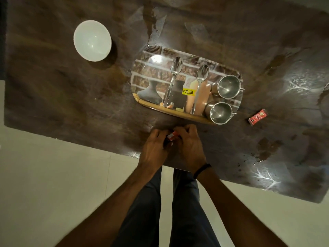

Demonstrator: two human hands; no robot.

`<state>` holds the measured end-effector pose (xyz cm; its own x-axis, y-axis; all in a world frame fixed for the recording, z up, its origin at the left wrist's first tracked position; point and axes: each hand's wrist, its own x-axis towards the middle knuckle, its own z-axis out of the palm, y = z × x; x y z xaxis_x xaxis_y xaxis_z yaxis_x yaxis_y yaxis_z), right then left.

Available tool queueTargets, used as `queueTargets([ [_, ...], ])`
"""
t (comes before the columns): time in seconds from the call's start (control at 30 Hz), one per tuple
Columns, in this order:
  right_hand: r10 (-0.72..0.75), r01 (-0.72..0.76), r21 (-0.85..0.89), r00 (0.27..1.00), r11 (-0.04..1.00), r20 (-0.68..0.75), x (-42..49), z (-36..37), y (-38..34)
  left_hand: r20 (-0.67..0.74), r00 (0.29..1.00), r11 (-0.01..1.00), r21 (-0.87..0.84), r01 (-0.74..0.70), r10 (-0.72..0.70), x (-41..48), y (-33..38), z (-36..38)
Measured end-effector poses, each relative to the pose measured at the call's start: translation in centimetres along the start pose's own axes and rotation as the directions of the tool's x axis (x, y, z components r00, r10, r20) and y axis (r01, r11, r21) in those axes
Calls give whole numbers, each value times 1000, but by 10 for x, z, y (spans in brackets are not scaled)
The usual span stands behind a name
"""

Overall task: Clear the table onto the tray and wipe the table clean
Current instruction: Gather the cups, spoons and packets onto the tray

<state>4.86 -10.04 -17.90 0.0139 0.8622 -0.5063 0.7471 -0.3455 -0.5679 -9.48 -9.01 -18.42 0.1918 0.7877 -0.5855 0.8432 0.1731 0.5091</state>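
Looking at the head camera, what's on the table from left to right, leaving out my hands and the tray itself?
white bowl → left spoon → right spoon → near steel cup and far steel cup, overlapping in order → red sachet

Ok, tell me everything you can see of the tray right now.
The tray is a rounded rectangle with a glossy print of a brick wall and vases, a wood-coloured near rim and a yellow price sticker. It lies flat on the dark table. On it are two spoons side by side and two steel cups at its right end. The left hand and right hand hold a sachet just short of it, not touching.
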Motion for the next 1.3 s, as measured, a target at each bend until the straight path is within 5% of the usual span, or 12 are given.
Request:
queueTargets([
  [0.17, 129, -90, 186, 969, 978, -210, -6, -5, 5, -86, 973, 977, 12, -214, 215, 9, 1, -14],
  [0.33, 245, -79, 333, 835, 939, -493, 14, -12, -16, -200, 948, 958, -95, -271, 248, 30, 17, -42],
  [0.53, 409, -180, 439, 756, 880, -511, 52, -9, -40, -377, 919, 945, -246, -217, 113, 42, 13, -56],
  [0.73, 496, -269, 448, 684, 853, -534, 66, -5, -44, -386, 917, 953, -229, -198, 98, 44, 6, -54],
  [1.0, 443, -290, 349, 724, 891, -529, 49, -7, -48, -390, 914, 947, -234, -219, 115, 41, 8, -52],
  [1.17, 361, -173, 348, 712, 922, -602, -1, -46, -55, -404, 902, 966, -130, -224, 155, 39, 8, -52],
  [1.3, 490, -318, 372, 586, 872, -646, -15, -99, -12, -413, 886, 977, 117, -177, 210, 48, 10, -58],
])
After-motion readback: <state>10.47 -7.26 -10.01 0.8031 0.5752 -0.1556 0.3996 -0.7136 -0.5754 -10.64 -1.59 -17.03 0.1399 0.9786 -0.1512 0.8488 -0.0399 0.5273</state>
